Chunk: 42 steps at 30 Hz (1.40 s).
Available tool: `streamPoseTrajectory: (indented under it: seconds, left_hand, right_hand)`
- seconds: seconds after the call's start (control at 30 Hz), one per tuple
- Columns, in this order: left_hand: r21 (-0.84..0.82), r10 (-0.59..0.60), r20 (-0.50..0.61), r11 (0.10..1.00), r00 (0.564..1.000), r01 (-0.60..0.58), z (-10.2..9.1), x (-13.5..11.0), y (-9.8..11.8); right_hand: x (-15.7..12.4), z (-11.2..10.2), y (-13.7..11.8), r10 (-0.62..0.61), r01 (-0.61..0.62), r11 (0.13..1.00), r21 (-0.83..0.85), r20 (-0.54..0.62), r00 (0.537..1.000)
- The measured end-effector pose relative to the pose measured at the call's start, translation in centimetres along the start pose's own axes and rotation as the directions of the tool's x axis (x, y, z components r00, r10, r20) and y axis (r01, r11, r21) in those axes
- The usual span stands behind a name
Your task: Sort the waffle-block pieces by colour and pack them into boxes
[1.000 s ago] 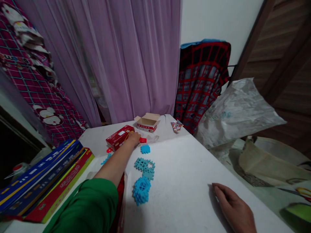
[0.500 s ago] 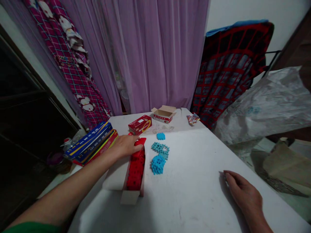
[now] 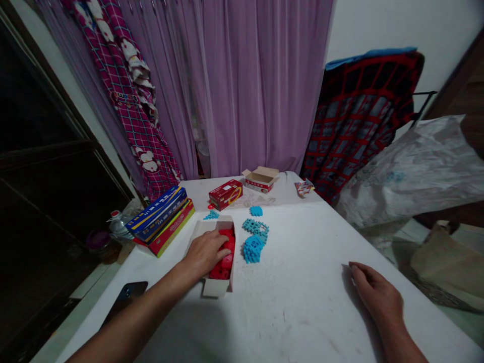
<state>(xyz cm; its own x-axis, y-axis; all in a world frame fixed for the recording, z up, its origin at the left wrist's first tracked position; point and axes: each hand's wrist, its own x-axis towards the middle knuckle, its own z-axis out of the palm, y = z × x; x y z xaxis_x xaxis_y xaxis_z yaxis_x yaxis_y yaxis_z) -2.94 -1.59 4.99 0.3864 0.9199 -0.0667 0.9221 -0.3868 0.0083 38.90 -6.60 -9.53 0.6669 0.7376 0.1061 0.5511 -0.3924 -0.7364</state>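
Observation:
My left hand (image 3: 204, 252) reaches into an open white-lined carton (image 3: 215, 289). Its thumb and fingers bend around red interlocking plastic pieces (image 3: 222, 269) packed inside, and the fingertips are partly hidden. Just right of the carton lie a rounded blue cluster (image 3: 252, 249) of such pieces, a teal flat group (image 3: 254, 227) and a small blue square piece (image 3: 256, 210). Behind the carton are a few blue pieces (image 3: 212, 215) and a small red piece (image 3: 210, 206). My right hand (image 3: 378, 292) rests on the table at the right with fingers curled; nothing shows in it.
A closed red box (image 3: 226, 194) and an open red-and-white box (image 3: 260, 182) stand at the back. Blue and red boxes (image 3: 162, 217) are stacked at the left. A phone (image 3: 126, 297) lies near the left edge. A crumpled wrapper (image 3: 304, 188) sits at the back right.
My left hand has come nearer and lower, from the carton's far end down onto the red pieces. The view has shifted, uncovering the phone and small blue pieces. My right hand stays put.

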Motion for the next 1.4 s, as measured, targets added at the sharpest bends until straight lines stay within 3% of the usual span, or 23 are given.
streamPoseTrajectory:
  seconds: [0.17, 0.3, 0.57, 0.77, 0.9, 1.17, 1.3, 1.4]
  left_hand:
    - [-0.092, -0.012, 0.009, 0.996, 1.0, 0.013, 0.5, -0.2, 0.0]
    - [-0.051, -0.017, -0.015, 0.999, 1.0, 0.016, 0.4, 0.0, 0.4]
    - [-0.099, 0.102, -0.124, 0.988, 0.987, -0.115, 1.3, -0.2, -0.3]
    - [-0.109, 0.051, -0.184, 0.991, 0.982, -0.072, 0.9, -0.5, -1.7]
    - [-0.118, -0.011, -0.189, 0.993, 0.982, -0.011, 1.3, -0.8, -2.5]
    - [-0.204, -0.047, -0.229, 0.979, 0.972, 0.0, 2.0, -1.7, -3.1]
    - [-0.272, -0.109, -0.326, 0.962, 0.939, 0.017, 2.7, -3.4, -4.9]
    - [-0.363, -0.256, -0.356, 0.924, 0.899, 0.12, 3.7, -5.2, -6.7]
  right_hand:
    - [-0.1, 0.0, -0.1, 0.0, 0.0, 1.0, 0.013, -0.008, 1.0]
    - [-0.1, 0.1, 0.0, -0.005, 0.005, 1.0, 0.005, -0.021, 1.0]
    - [-0.1, 0.1, 0.0, 0.015, -0.014, 1.0, 0.019, -0.022, 1.0]
    - [-0.1, 0.0, -0.2, 0.025, -0.025, 1.0, 0.013, -0.02, 0.999]
    - [-0.1, 0.0, -0.4, 0.046, -0.045, 0.999, 0.007, -0.017, 0.999]
    - [-0.1, -0.1, -0.3, 0.054, -0.054, 0.998, -0.017, 0.009, 0.998]
    - [0.0, 0.0, 0.0, 0.04, -0.04, 0.999, -0.024, 0.003, 0.999]
    - [0.1, 0.0, 0.1, 0.04, -0.04, 0.999, -0.028, 0.004, 0.999]
